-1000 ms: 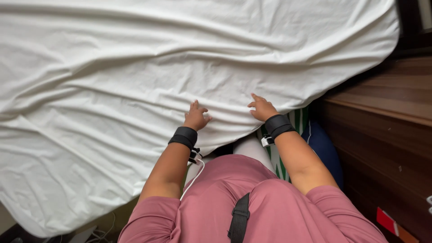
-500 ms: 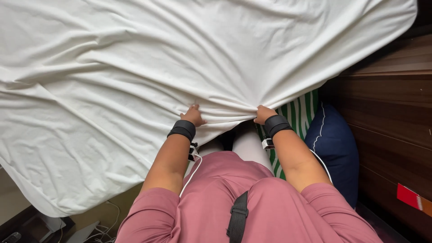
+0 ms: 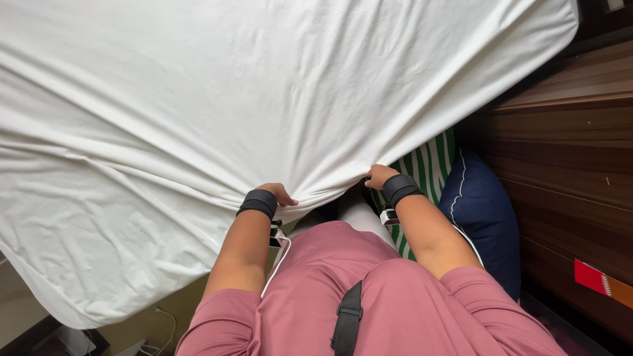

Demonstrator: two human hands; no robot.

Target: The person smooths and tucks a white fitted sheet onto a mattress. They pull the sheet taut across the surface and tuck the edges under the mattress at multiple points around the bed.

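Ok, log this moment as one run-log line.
left hand: gripping white sheet edge | right hand: gripping same edge | sheet: pulled taut, creases fan out | beside: striped cushion, navy pillow

Both arms reach forward, left hand (image 3: 277, 194) and right hand (image 3: 380, 175) with fingers curled closed, black-banded wrists bent.

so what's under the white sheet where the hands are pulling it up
Below the lifted edge of the white sheet, between the left hand and right hand, little shows. A green striped cushion pokes out at right. The rest is covered.
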